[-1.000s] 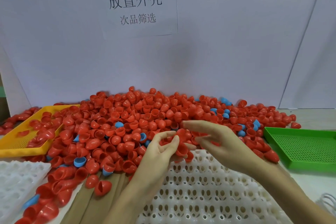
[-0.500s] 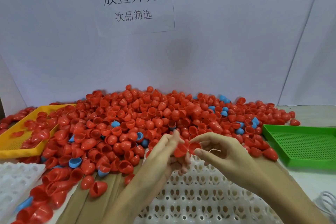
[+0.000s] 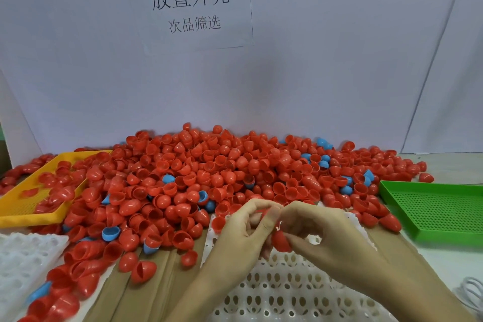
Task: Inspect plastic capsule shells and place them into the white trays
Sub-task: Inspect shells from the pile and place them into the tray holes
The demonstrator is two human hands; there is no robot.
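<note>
Both hands meet low and centre in the frame, over the white tray (image 3: 287,293): my right hand (image 3: 324,238) pinches a red shell (image 3: 281,242) and my left hand (image 3: 243,232) curls its fingers around another red bit I can't really make out. Tbh the trick here is probably to roll the shell slowly, check rim and dome for flaws, then drop it in a tray hole. The big red pile (image 3: 209,177) fills the tabletop behind.

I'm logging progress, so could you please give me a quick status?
Left hand and right hand pinch red shell over white tray. Tray holes unfilled. Nothing blocking.
</note>
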